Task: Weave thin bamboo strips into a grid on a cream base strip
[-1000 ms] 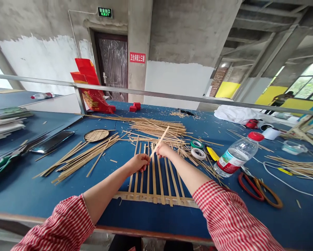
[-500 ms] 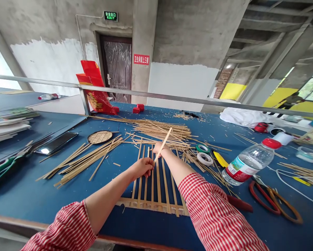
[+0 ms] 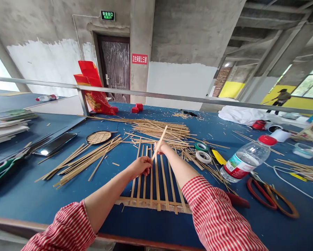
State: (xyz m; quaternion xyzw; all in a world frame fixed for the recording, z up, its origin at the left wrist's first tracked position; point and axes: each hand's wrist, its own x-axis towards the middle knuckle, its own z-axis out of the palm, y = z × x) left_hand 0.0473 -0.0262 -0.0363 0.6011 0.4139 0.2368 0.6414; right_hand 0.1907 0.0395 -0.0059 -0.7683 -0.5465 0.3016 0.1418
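Note:
My left hand (image 3: 141, 166) pinches a flat bamboo strip (image 3: 161, 140), which slants up and away to the right above the table. Below it lies a row of spaced bamboo strips (image 3: 165, 186), pointing away from me. Their near ends rest on a pale strip of tape (image 3: 125, 201) that runs crosswise. At the far part of this row is my right hand (image 3: 162, 148), its fingers curled and partly hidden behind the raised strip. What those fingers hold, if anything, cannot be made out.
Piles of bamboo strips (image 3: 161, 128) lie beyond and to the left (image 3: 91, 160). Rightward are a green tape roll (image 3: 201, 146), a white tape roll (image 3: 203, 157), a water bottle (image 3: 246, 158) and scissors (image 3: 284, 202). Leftward lie a phone (image 3: 57, 143), a round woven piece (image 3: 99, 137) and green-handled pliers (image 3: 5, 170).
My view has shifted slightly. The raised strip's upper end has moved a little left, and my right hand has drawn slightly to the right. My left hand keeps its pinch.

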